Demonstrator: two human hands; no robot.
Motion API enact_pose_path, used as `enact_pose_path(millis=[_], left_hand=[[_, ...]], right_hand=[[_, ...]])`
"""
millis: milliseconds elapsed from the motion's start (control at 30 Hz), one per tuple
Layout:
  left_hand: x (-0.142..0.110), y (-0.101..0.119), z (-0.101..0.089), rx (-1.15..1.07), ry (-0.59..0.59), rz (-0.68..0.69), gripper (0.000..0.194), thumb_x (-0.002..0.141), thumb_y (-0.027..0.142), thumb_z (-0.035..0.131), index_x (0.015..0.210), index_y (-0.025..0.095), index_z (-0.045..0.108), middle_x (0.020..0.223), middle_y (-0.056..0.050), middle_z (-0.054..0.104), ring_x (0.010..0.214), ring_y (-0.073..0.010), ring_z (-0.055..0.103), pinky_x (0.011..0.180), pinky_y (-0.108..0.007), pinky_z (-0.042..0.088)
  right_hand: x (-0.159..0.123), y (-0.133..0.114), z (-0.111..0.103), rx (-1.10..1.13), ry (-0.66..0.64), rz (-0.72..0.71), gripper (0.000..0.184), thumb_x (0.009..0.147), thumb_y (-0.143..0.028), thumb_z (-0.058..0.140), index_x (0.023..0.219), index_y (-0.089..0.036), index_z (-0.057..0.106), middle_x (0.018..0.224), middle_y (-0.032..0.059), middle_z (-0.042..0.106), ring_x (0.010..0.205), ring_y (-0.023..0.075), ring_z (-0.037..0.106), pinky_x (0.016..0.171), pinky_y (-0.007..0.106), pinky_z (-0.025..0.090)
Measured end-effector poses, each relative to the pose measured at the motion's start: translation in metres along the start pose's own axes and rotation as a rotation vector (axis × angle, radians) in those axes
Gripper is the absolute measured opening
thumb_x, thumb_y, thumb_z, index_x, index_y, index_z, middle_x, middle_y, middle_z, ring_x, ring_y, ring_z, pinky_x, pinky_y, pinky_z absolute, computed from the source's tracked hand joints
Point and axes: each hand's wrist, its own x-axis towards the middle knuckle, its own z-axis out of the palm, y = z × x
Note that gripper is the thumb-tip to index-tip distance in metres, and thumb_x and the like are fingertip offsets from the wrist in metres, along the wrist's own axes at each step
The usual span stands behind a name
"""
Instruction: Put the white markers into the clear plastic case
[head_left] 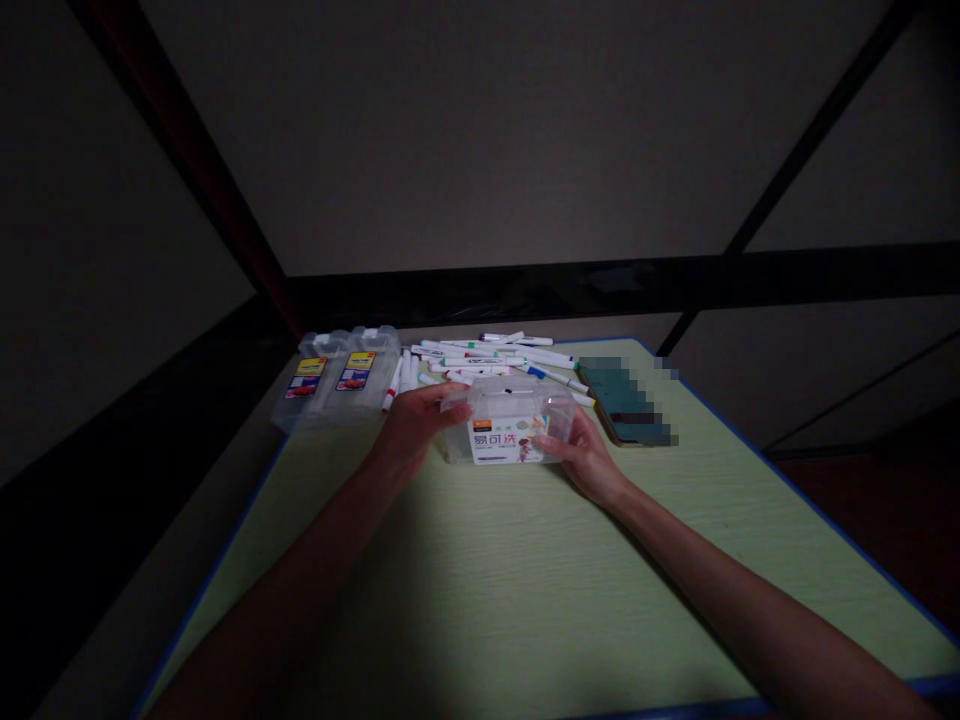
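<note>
A clear plastic marker case [457, 445] with a white printed label on its front is held between my two hands, just above or on the table. My left hand [414, 425] grips its left end, thumb on the front near the top and fingers behind. At the right end, my right hand [589, 455] has its thumb against the label's edge and its other fingers behind the case. The case's lid looks closed. Right behind it lies a loose heap of white markers [469, 362] with caps of different colours, partly hidden by the case.
Two more clear plastic cases [352, 395] with yellow and dark labels stand at the table's back left. A phone-like flat thing [619, 400], partly pixelated, lies right of the markers. The pale green table [480, 580] has blue edges, and a wall panel [480, 140] rises behind it.
</note>
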Motion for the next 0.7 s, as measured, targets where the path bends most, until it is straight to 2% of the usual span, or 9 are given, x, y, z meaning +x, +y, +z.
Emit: enact_pose_path(millis=[533, 700], left_hand=[[0.0002, 0.0012, -0.0001, -0.014, 0.003, 0.004, 0.034, 0.048, 0.022, 0.073, 0.08, 0.011, 0.068, 0.081, -0.006, 0.067, 0.076, -0.0163, 0.06, 0.079, -0.034, 0.045], [-0.0001, 0.0016, 0.0015, -0.047, 0.03, -0.012, 0.024, 0.047, 0.018, 0.072, 0.07, 0.013, 0.068, 0.074, -0.003, 0.065, 0.073, -0.0144, 0.058, 0.077, -0.032, 0.044]], right_hand=[[-0.0009, -0.002, 0.0013, -0.027, 0.031, 0.021, 0.046, 0.058, -0.024, 0.072, 0.1, -0.028, 0.053, 0.092, -0.0026, 0.063, 0.082, 0.0184, 0.06, 0.075, 0.033, 0.049], [-0.001, -0.0015, 0.0018, -0.006, 0.014, 0.032, 0.044, 0.059, -0.023, 0.072, 0.099, -0.028, 0.054, 0.094, -0.0035, 0.063, 0.082, 0.0174, 0.06, 0.074, 0.032, 0.048]])
